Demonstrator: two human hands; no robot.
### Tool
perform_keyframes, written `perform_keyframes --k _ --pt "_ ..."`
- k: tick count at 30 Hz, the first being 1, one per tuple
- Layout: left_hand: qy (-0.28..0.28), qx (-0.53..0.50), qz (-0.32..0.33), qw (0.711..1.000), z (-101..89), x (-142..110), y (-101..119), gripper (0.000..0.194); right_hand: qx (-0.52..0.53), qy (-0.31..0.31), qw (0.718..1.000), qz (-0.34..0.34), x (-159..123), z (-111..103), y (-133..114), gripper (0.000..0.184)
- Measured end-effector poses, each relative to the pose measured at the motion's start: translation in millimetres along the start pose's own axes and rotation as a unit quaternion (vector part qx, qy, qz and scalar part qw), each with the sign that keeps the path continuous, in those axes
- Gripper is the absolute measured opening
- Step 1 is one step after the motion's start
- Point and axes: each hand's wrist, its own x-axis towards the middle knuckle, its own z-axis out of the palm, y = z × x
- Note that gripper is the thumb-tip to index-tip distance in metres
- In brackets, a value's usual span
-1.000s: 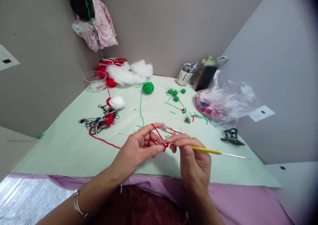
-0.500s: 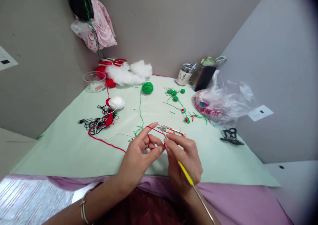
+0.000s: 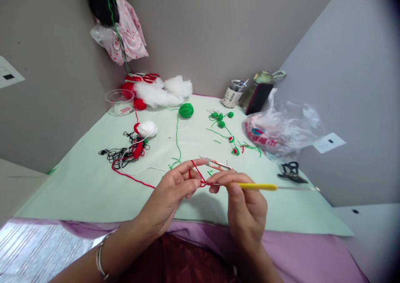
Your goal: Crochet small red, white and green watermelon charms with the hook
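Hook [image 3: 258,187], left tip perhaps hidden in yarn [image 3: 203,183]

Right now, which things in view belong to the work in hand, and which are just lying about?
In the work:
red yarn, strung over the left hand
yellow-handled hook, in the right hand

Apparently just lying about, unheld:
snips
green yarn ball
white yarn ball
plastic bag
black clip

Thin red yarn strand [image 3: 133,177], left; round green yarn ball [image 3: 186,110] behind it to right, before fluffy white stuffing [image 3: 153,93].
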Motion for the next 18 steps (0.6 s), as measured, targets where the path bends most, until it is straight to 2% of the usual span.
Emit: perform_keyframes --k 2,5,7,9,12,14,18 --pt "0.01 -0.002 0.018 1.0 1.8 0 -2 0.046 -0.116 -0.023 0.99 -0.078 -6 -1 2 0.026" --pt "0.006 -0.03 0.009 1.0 5.5 0 -6 0.054 -0.276 -0.05 0.941 -0.192 -14 0 8 0.04" --pt "-0.008 -0.065 -0.025 0.998 6.5 0 -6 0.053 -0.31 -0.035 0.925 -0.215 -16 1 12 0.046" --pt "-0.023 -0.096 -0.057 0.993 5.8 0 -5 0.047 -0.256 -0.007 0.949 -0.181 -14 2 11 0.039" --pt "-0.021 -0.095 -0.056 0.994 3.7 1 -2 0.04 -0.088 0.045 0.992 -0.084 -8 2 5 0.027" --pt "-0.005 -0.061 -0.033 0.998 3.7 2 -2 0.038 -0.014 0.051 0.998 -0.041 -3 3 2 0.025" --pt "-0.007 -0.017 0.004 1.0 6.0 1 -6 0.038 -0.003 0.008 1.0 -0.013 2 7 4 0.02"
